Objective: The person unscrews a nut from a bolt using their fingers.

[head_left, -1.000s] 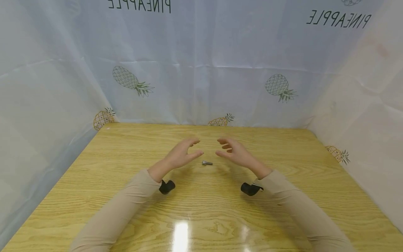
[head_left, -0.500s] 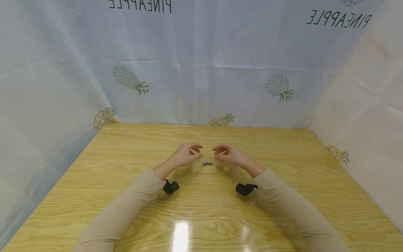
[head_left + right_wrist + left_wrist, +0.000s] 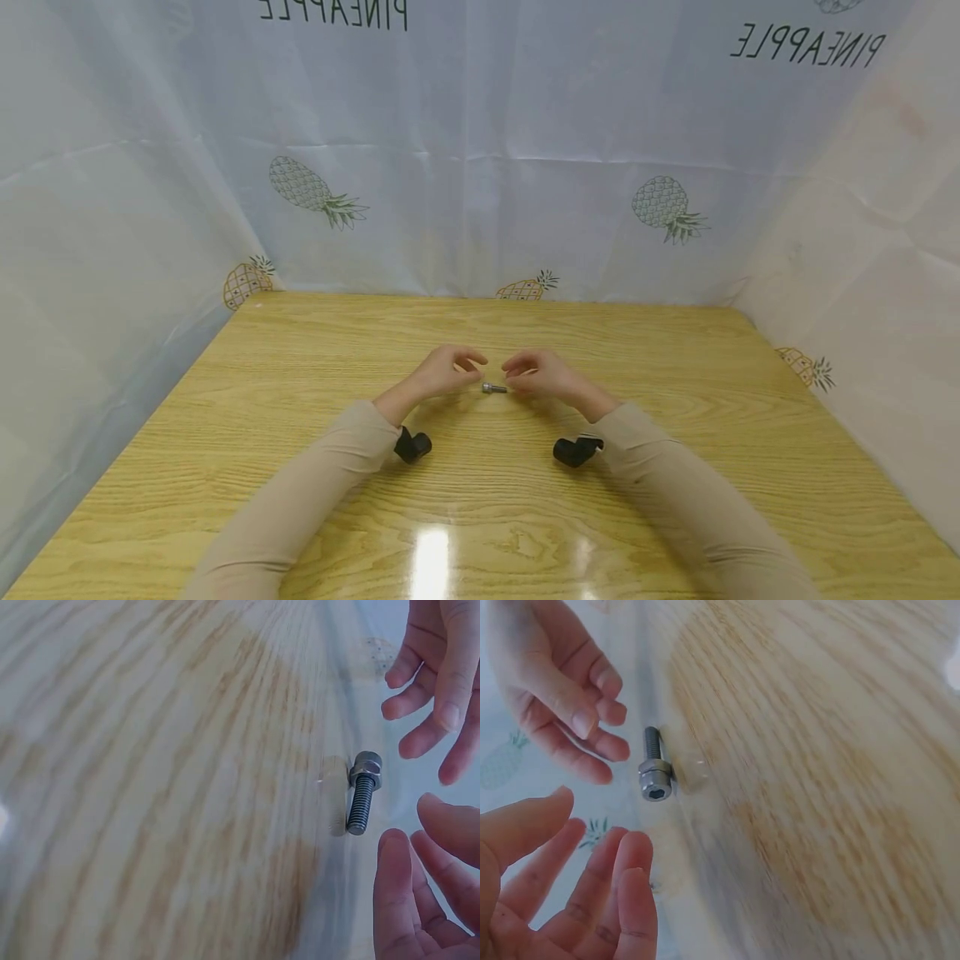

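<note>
A small metal socket-head bolt [image 3: 494, 388] lies on its side on the wooden table. In the left wrist view, the bolt [image 3: 655, 769] shows a hex recess in its head and a nut threaded up close under it. My left hand [image 3: 444, 371], fingers loosely bent and thumb apart, is beside the head end. On the threaded end's side is my right hand [image 3: 546, 375], its fingers likewise relaxed with a gap to the thumb. Neither hand holds anything. In the right wrist view, the bolt [image 3: 363, 793] sits between the fingertips of both hands.
The glossy wood-grain table [image 3: 480, 508] reaches back to a white curtain [image 3: 465, 225] printed with pineapples, which also hangs at both sides. Black wrist-worn cameras, one on the left wrist [image 3: 413, 446] and one on the right wrist [image 3: 577, 451], hang below the sleeves.
Both hands have moved inward and lower toward the bolt, and their fingers have drawn closer to their thumbs. The bolt has stayed in place.
</note>
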{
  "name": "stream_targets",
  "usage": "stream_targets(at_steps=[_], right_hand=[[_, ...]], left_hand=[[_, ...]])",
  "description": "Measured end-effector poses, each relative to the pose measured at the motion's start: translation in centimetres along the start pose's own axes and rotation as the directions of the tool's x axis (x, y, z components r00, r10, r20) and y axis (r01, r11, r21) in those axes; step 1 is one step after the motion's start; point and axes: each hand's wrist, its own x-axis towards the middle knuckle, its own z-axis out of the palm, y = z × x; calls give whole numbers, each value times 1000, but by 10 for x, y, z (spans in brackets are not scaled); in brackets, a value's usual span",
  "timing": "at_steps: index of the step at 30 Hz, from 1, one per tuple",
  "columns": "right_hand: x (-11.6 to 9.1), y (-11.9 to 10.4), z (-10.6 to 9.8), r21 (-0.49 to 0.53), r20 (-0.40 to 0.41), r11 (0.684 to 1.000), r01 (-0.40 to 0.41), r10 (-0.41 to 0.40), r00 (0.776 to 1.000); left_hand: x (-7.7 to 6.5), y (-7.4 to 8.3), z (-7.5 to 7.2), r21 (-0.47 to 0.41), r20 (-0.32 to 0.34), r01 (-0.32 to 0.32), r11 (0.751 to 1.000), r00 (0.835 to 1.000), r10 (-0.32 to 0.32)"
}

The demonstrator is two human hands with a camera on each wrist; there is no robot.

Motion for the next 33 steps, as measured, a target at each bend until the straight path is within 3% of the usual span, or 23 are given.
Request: stream_targets(at_steps=[7,12,20,33], right_hand=[[3,0,3,-95,-7,995,5,-6,1000],[5,1,5,-90,-1,996,-16,16,1000],[6,0,8,-66,1,994,-88,88,996],[10,1,10,-105,19,988,-111,113,993]], left_hand=[[2,1,1,-35,63,54,998,997,-51],[3,1,2,2,94,55,998,994,-55],[6,2,3,57,100,66,996,992,-72],[7,5,7,36,103,116,993,988,-119]])
